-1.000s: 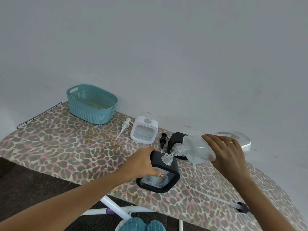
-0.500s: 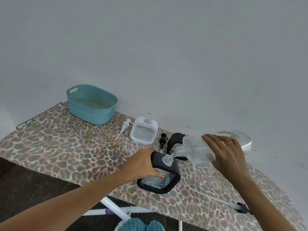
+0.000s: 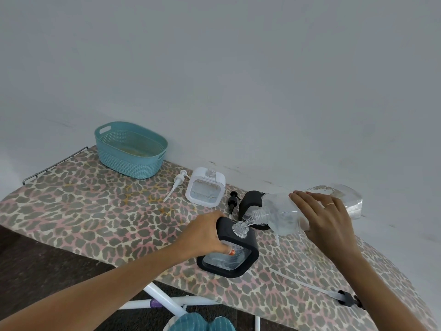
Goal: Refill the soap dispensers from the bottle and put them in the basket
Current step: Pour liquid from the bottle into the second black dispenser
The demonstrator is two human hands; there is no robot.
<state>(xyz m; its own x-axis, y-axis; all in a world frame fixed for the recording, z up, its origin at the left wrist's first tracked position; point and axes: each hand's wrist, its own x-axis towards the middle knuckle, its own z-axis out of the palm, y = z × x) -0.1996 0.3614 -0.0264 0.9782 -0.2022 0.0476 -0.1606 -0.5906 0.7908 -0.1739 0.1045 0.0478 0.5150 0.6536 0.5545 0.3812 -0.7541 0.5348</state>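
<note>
My left hand (image 3: 207, 235) grips a black square soap dispenser (image 3: 241, 259) standing near the board's front edge. My right hand (image 3: 327, 218) holds a clear plastic bottle (image 3: 284, 213) tipped on its side, its neck over the dispenser's open mouth, and clear liquid runs in. A second black dispenser (image 3: 249, 204) stands behind, partly hidden by the bottle. A white dispenser (image 3: 205, 189) with an open neck stands farther left. The teal basket (image 3: 130, 149) sits at the far left, nothing showing inside it.
A leopard-print ironing board (image 3: 83, 211) holds everything, against a white wall. A white pump head (image 3: 176, 187) and a black pump head (image 3: 232, 203) lie loose beside the dispensers. Another black pump with a long tube (image 3: 343, 298) lies at the right front. White legs show below.
The bottle stays tipped over the dispenser and liquid keeps running in. Both hands hold nearly the same place.
</note>
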